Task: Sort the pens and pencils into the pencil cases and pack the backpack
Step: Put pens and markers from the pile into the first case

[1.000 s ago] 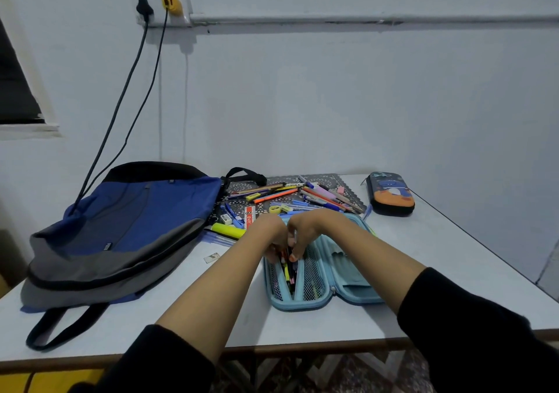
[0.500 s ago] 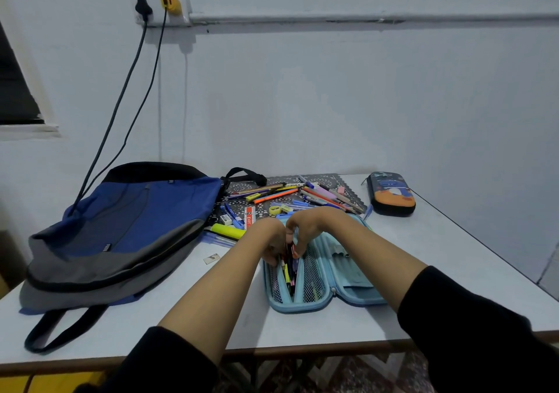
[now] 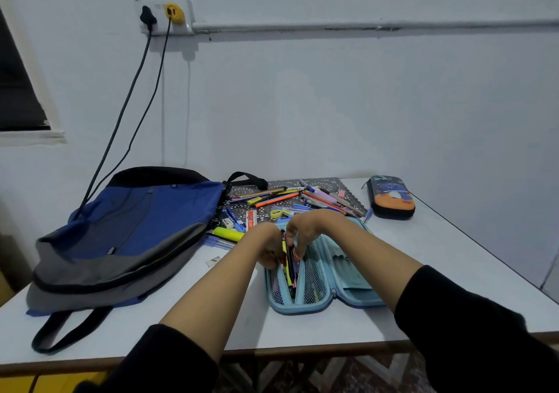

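Open light-blue pencil case (image 3: 354, 297), pens (image 3: 289, 267) in its mesh half — loose pencils (image 3: 305, 199) behind, blue-grey backpack (image 3: 130, 232) flat at left

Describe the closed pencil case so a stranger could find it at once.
Start at the white table and follow its right side toward the wall. Beyond the black patterned mat lies a dark oval pencil case. Unlike the light blue open pencil case, it is closed and bears an orange and blue picture.
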